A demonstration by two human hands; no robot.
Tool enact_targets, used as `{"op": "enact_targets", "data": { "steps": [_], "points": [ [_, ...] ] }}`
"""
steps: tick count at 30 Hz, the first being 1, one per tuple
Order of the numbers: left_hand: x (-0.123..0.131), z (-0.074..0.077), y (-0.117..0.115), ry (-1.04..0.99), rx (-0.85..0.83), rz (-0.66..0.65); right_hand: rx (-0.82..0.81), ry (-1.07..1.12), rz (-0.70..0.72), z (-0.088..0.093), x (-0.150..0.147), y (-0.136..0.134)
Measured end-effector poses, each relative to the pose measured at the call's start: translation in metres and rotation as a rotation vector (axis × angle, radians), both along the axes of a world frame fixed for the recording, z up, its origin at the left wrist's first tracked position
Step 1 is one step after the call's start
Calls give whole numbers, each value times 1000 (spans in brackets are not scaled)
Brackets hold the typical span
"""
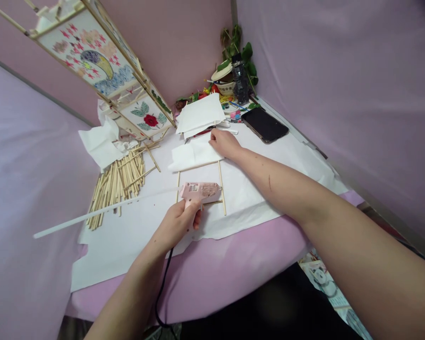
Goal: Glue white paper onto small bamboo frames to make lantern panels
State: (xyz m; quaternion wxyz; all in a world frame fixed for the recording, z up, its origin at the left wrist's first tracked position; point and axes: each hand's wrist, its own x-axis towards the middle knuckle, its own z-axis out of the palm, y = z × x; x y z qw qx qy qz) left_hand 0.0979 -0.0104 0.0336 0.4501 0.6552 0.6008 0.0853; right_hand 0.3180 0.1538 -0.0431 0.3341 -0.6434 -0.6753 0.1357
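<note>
Step in hand: apparently, hot-glue work on a stick frame (224, 200), the landmark for all positions below. The frame lies flat on the surface (127, 257), a white sheet (193, 153) over its far end.

The left hand (179, 221) has its grip wrapped around the handle of a pink glue gun (198, 190). The gun is above the frame, nozzle at the frame's right rail (contact cannot be confirmed from this angle). A long glue stick (81, 218) extends from the gun's rear, past the frame's left side.

The right hand (225, 143) is at the sheet's right edge, beyond the frame's right rail. Its grip is curled; whether it pinches anything cannot be told.

Loose wooden sticks (120, 182) lie left of the frame. The next move likely calls for precise nozzle alignment with the rail, the right-hand fingers clear of the hot tip.
</note>
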Motion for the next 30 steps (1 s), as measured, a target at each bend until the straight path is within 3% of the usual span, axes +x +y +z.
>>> {"op": "enact_targets", "data": {
  "steps": [12,30],
  "points": [
    [-2,3,-12,57,-2,-73,28,26,-4,-3,1,1],
    [-11,10,-27,61,-58,-44,9,37,-8,0,1,-1]
  ]
}}
